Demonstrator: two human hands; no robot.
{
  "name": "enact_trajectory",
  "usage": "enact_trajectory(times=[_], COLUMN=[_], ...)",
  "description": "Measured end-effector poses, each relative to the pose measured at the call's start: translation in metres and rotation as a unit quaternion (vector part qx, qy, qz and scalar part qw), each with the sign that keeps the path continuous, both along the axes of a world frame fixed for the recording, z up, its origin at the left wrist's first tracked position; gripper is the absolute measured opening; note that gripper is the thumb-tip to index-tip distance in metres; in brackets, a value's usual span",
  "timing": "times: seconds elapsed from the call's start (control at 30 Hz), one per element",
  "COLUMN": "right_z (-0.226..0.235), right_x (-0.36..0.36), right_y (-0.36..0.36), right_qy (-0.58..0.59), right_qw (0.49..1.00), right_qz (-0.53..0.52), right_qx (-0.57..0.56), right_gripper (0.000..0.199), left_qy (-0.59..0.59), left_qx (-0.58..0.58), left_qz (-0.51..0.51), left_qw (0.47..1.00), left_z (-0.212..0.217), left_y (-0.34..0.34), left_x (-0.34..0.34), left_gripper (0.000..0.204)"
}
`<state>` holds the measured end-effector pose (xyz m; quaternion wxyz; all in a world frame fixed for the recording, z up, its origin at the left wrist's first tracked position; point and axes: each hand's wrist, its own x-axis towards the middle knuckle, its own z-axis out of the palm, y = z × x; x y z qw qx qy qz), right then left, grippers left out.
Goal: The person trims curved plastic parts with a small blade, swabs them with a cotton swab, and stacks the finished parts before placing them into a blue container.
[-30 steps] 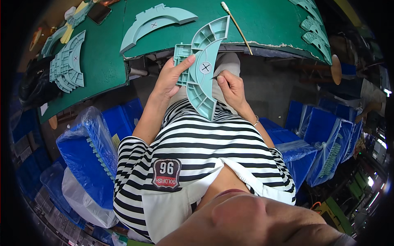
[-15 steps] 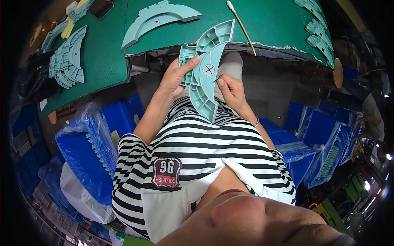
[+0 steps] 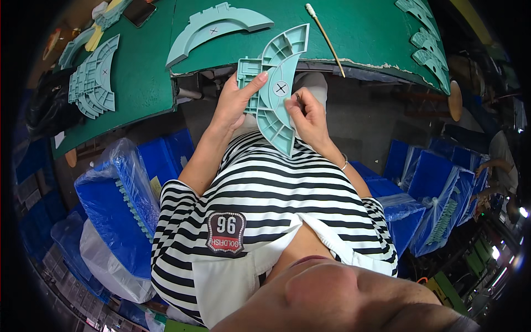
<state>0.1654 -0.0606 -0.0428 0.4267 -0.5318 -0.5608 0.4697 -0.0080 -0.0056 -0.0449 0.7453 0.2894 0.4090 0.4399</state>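
- Left hand (image 3: 235, 105), one: clamped on a pale green plastic part (image 3: 283, 102), thumb laid over its ribbed side. We count this part as the piece being worked on; it is held up between both hands, in front of the bench edge.
- Right hand (image 3: 311, 117), one: fingers curled, thumb and forefinger together on a small dark object (image 3: 299, 100), too little of which shows for us to name it. We find this hand at the curved right edge of the part, thumb tip close against it; whether it touches we cannot tell.
- Bracelet (image 3: 345, 161), one: on the wrist below the right hand.
- Bench (image 3: 370, 33), green: beyond both hands.
- Curved part (image 3: 213, 23), one, same green: flat on the bench, ahead of the left hand.
- Thin stick (image 3: 326, 41), one, white-tipped: on the bench, ahead of the right hand.
- Stacked parts (image 3: 94, 80): well to the left of the left hand, by a black bag (image 3: 47, 105).
- Further parts (image 3: 430, 50): on the bench, well to the right of the right hand.
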Motion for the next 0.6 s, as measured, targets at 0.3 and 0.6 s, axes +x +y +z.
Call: enact_trajectory(times=[0.3, 0.6], right_z=[-0.019, -0.005], right_x=[0.045, -0.002], right_y=[0.01, 0.005], right_qy=[0.099, -0.005], right_qw=[0.992, 0.999], right_qz=[-0.077, -0.033], right_qx=[0.013, 0.036], right_gripper=[0.016, 0.022], left_qy=[0.029, 0.055], left_qx=[0.047, 0.076], left_qz=[0.058, 0.07], left_qw=[0.997, 0.993], left_z=[0.019, 0.017], left_y=[0.013, 0.005], left_x=[-0.006, -0.001], left_gripper=[0.033, 0.035])
